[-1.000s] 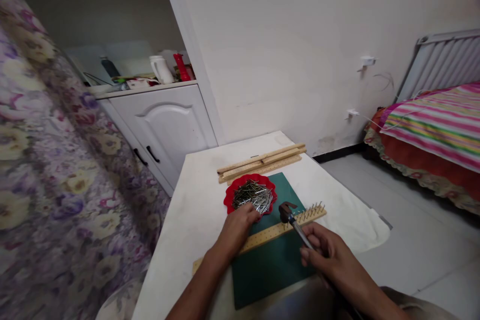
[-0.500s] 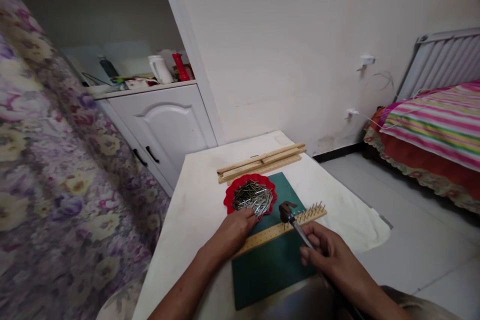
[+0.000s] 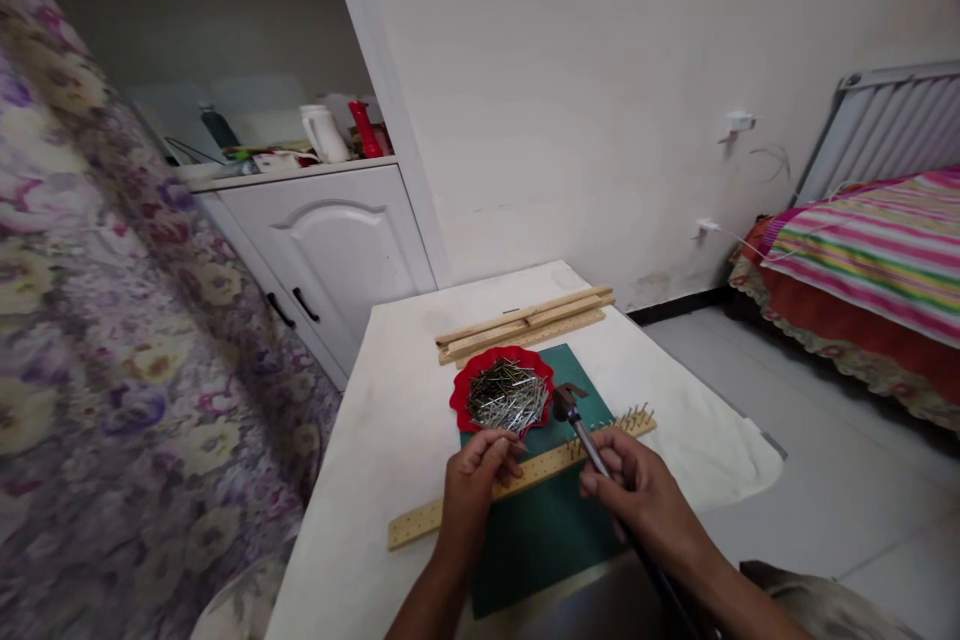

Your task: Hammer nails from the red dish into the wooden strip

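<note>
My right hand (image 3: 637,485) is wrapped round the handle of a claw hammer (image 3: 588,440), its head raised over the wooden strip. The strip (image 3: 417,524) lies slantwise across a green mat (image 3: 551,545), with rows of small holes or marks along it. Several nails (image 3: 636,416) stand up from its right part. Over the strip's middle, my left hand (image 3: 474,476) is closed in a pinch on what looks like a thin nail, mostly covered by the fingers. Just beyond that hand sits a red scalloped bowl (image 3: 459,402) holding a heap of loose nails (image 3: 510,394).
More wooden strips (image 3: 525,320) lie together at the far side of the white table (image 3: 360,440). Behind stands a grey-white cabinet (image 3: 337,230) with items on top. A floral curtain (image 3: 112,400) hangs at left, and a bed (image 3: 885,240) is at right.
My left hand has left the bowl's edge and come back over the strip with fingers pinched. The hammer in my right hand has shifted slightly left.
</note>
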Demonstrator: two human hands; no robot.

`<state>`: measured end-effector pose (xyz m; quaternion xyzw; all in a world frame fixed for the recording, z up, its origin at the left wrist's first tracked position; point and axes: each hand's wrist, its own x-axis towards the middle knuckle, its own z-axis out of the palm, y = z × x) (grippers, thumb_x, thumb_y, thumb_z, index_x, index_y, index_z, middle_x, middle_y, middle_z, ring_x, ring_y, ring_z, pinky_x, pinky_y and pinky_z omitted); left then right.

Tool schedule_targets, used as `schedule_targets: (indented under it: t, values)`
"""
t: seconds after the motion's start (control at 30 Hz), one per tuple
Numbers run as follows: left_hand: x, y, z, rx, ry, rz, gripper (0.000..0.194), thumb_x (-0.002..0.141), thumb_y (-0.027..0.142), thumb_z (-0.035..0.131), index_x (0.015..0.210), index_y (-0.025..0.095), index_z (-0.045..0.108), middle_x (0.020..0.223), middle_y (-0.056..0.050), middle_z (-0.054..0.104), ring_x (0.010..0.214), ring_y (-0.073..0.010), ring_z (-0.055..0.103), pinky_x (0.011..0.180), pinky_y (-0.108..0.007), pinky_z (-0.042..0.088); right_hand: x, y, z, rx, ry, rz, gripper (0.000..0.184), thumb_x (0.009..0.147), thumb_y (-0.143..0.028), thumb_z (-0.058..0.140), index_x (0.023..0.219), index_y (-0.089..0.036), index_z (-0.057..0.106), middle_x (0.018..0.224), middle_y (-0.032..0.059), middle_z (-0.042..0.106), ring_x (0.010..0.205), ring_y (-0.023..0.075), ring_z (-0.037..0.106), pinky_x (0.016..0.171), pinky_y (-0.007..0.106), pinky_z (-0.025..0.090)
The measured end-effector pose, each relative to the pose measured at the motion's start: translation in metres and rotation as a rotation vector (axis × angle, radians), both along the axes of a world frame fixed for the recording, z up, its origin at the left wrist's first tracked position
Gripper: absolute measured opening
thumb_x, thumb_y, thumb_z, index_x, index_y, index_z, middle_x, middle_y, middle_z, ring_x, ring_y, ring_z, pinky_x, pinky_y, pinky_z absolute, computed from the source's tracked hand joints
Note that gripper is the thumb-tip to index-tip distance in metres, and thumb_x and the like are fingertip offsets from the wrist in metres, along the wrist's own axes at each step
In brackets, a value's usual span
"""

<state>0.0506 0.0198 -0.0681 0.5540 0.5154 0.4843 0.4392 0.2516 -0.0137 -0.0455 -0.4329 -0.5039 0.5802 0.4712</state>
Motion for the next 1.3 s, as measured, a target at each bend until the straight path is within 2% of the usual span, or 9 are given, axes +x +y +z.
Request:
schedule_targets:
  t: [0.13,0.27,0.4,0.53,0.7,0.87,1.07,1.3]
  values:
    - [0.020,-0.010,-0.001,-0.107,-0.215,-0.042,0.027,0.078,0.040,0.056,0.084,0.014,0.063,0.066,-0.002,0.065,0.053,-0.0104,0.053,0.050,-0.020,0.038,-0.009,0.007,-0.006,0.031,0.025,-0.041,0.023,0.073,-0.030,0.064,0.087,-0.020,0.049,0.065,-0.0064,0.052,0.044,0.0066,0.041,0.032,0.013,0.031]
    - [0.028,-0.015,0.000,-0.102,-0.218,-0.088,0.027,0.077,0.039,0.058,0.081,0.013,0.063,0.061,-0.002,0.064,0.051,-0.0105,0.053,0.051,-0.021,0.039,-0.013,0.010,-0.009,0.031,0.027,-0.043,0.023,0.073,-0.030,0.065,0.087,-0.020,0.049,0.066,-0.0060,0.053,0.044,0.0071,0.043,0.032,0.014,0.032]
    - [0.031,-0.017,0.002,-0.074,-0.223,-0.104,0.024,0.077,0.035,0.058,0.081,0.013,0.064,0.065,-0.003,0.066,0.054,-0.0109,0.054,0.053,-0.022,0.041,-0.012,0.009,-0.010,0.016,0.033,-0.050,0.026,0.071,-0.030,0.066,0.088,-0.019,0.050,0.065,-0.0064,0.052,0.044,0.0072,0.042,0.031,0.015,0.033]
    - [0.038,-0.020,0.002,-0.092,-0.237,-0.111,0.021,0.075,0.032,0.060,0.078,0.012,0.064,0.059,-0.002,0.063,0.054,-0.0114,0.055,0.055,-0.022,0.042,-0.010,0.007,-0.010,0.030,0.021,-0.064,0.025,0.070,-0.026,0.067,0.086,-0.019,0.050,0.064,-0.0055,0.052,0.049,0.0084,0.046,0.034,0.014,0.034]
    - [0.043,-0.018,-0.001,-0.100,-0.250,-0.104,0.021,0.072,0.033,0.062,0.076,0.012,0.065,0.061,-0.003,0.064,0.056,-0.0120,0.056,0.056,-0.023,0.043,-0.008,0.004,-0.007,0.025,0.024,-0.029,0.023,0.071,-0.029,0.066,0.085,-0.020,0.049,0.065,-0.0052,0.054,0.047,0.0088,0.046,0.033,0.014,0.033]
    - [0.037,-0.005,-0.005,-0.005,-0.054,-0.018,0.024,0.077,0.036,0.057,0.083,0.014,0.066,0.067,-0.002,0.067,0.062,-0.0151,0.060,0.062,-0.026,0.046,0.002,0.006,-0.001,0.031,0.002,-0.096,0.024,0.073,-0.034,0.065,0.085,-0.020,0.049,0.064,-0.0048,0.054,0.045,0.0085,0.042,0.032,0.015,0.033]
    - [0.044,0.004,-0.010,0.244,0.334,-0.006,0.022,0.083,0.029,0.050,0.080,0.018,0.068,0.078,-0.003,0.065,0.075,-0.0163,0.059,0.070,-0.026,0.044,0.012,0.007,-0.001,0.045,0.015,-0.134,0.026,0.072,-0.035,0.065,0.086,-0.020,0.050,0.064,-0.0046,0.055,0.045,0.0089,0.042,0.032,0.015,0.034]
    - [0.048,0.011,-0.021,0.292,0.463,-0.002,0.023,0.084,0.025,0.048,0.077,0.019,0.069,0.077,-0.004,0.064,0.076,-0.0167,0.058,0.070,-0.026,0.042,0.010,0.003,0.003,0.024,-0.013,-0.109,0.021,0.073,-0.031,0.065,0.082,-0.020,0.049,0.061,-0.0056,0.053,0.043,0.0078,0.040,0.030,0.014,0.032]
